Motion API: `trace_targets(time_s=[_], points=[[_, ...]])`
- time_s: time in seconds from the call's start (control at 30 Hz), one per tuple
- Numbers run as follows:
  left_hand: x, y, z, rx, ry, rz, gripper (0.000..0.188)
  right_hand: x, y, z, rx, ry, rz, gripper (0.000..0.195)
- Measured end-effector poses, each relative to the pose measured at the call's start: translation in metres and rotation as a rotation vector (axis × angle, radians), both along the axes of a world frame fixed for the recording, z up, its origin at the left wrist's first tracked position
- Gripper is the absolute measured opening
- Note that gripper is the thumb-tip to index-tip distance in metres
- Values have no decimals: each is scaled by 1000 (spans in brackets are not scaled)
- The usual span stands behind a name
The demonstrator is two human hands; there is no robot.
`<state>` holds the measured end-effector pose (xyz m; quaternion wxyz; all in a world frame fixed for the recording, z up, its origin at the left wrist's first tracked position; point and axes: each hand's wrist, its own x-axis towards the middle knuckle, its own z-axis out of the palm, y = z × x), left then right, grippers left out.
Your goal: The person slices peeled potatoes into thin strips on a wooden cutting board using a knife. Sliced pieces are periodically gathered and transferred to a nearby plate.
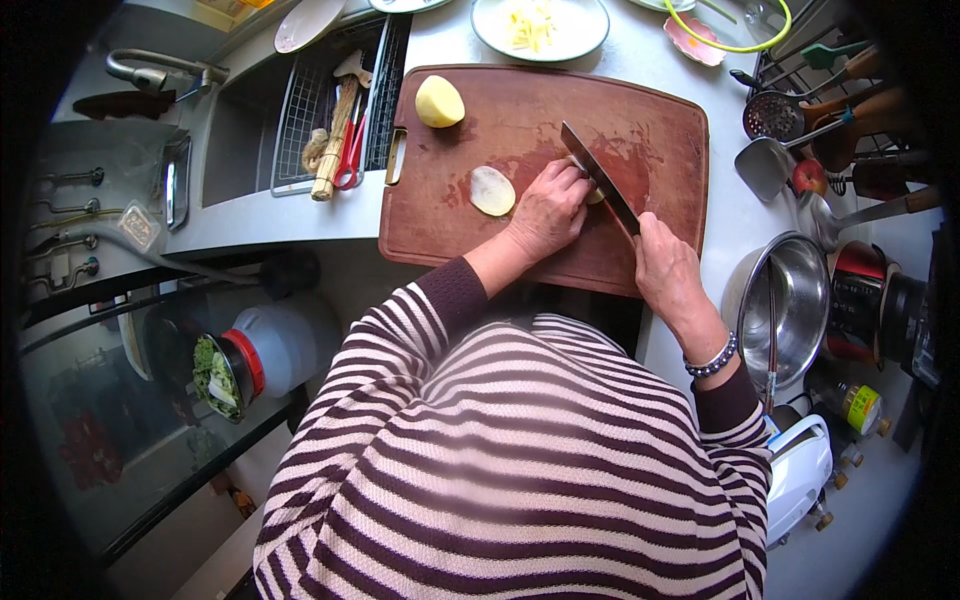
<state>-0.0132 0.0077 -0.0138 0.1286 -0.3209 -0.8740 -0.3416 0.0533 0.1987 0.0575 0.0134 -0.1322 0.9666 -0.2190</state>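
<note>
On a brown wooden cutting board (442, 169), my right hand (667, 262) is closed around the handle of a cleaver-like kitchen knife (600, 176). Its blade points up and left, just beside the fingertips of my left hand (551, 206). Those curled fingers press on a pale piece of potato (595, 196), mostly hidden by the hand and blade. A thin oval potato slice (492, 191) lies flat to the left of that hand. A larger peeled potato piece (440, 101) rests near the board's upper left corner. Wet patches mark the wood.
Beyond the board stands a white plate (480, 37) with cut pale pieces. At left is a sink (244, 142) with a wire basket (281, 169) holding a bundled brush and red-handled tool. A steel bowl (802, 307) and hanging ladles are at right, a pink dish (686, 45) at upper right.
</note>
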Motion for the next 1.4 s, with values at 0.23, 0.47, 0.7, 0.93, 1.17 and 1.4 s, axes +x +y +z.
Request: trace_targets(time_s=[0.23,0.47,0.7,0.93,1.17,1.4], points=[[1,1,2,23,-14,9,26,-14,-15,-6,81,5,7,14],[2,0,-2,17,22,13,27,-24,-22,-15,36,42,-21,12],[3,-2,-2,6,1,-9,29,-23,-13,-10,-4,24,-25,5],[3,-4,0,-17,-1,-7,27,-12,-10,2,-16,4,-35,4],[3,-3,-1,11,-5,-7,28,0,-7,4,10,-41,-18,5],[4,-3,0,-9,-14,-4,29,-11,-18,-4,68,-36,-12,12]])
